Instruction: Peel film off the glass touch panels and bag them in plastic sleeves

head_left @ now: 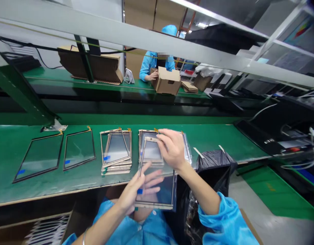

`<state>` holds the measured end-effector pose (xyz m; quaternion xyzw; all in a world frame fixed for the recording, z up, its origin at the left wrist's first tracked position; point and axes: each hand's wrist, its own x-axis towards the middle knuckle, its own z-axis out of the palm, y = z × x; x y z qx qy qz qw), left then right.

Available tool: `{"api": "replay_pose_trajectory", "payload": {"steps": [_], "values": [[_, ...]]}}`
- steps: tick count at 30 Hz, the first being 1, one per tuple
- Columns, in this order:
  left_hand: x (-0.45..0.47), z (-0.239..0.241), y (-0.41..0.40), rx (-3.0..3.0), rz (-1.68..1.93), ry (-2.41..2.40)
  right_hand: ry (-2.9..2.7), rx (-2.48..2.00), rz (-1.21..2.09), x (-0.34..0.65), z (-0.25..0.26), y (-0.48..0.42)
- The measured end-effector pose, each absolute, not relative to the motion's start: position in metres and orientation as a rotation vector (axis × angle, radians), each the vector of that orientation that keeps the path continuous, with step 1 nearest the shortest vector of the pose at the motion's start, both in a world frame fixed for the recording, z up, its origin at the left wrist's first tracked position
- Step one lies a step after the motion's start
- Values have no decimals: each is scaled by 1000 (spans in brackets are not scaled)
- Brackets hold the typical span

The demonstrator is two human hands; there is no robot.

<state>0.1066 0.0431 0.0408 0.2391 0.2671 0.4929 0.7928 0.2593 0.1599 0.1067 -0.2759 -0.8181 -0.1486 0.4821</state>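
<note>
My left hand (136, 190) lies under a clear glass panel with a pale frame (157, 183), fingers spread beneath it and thumb on its left edge by a blue tab. My right hand (171, 148) grips the panel's far top edge, fingers curled over it. The panel is held over the front edge of the green bench (9, 149), just in front of a stack of similar panels (149, 144). A second stack (117, 151) sits to the left of it.
Two dark-framed panels (41, 156) (79, 149) lie flat on the left of the bench. A black bag-lined bin (213, 166) stands at my right. Across the conveyor, a person in blue (153, 64) handles a cardboard box (168, 81). A tray of parts (47, 231) sits below left.
</note>
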Motion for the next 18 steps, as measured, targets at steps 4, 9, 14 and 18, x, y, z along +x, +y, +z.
{"api": "replay_pose_trajectory", "payload": {"steps": [4, 9, 14, 18], "values": [[88, 58, 64, 388, 1150, 521, -2131, -619, -146, 253, 106, 130], [75, 79, 80, 320, 1166, 511, -2428, -525, 120, 240, 81, 89], [79, 83, 83, 181, 1113, 584, -2396, -542, 71, 234, 70, 88], [83, 83, 82, 248, 1092, 630, -2396, -498, -46, 236, 71, 90]]}}
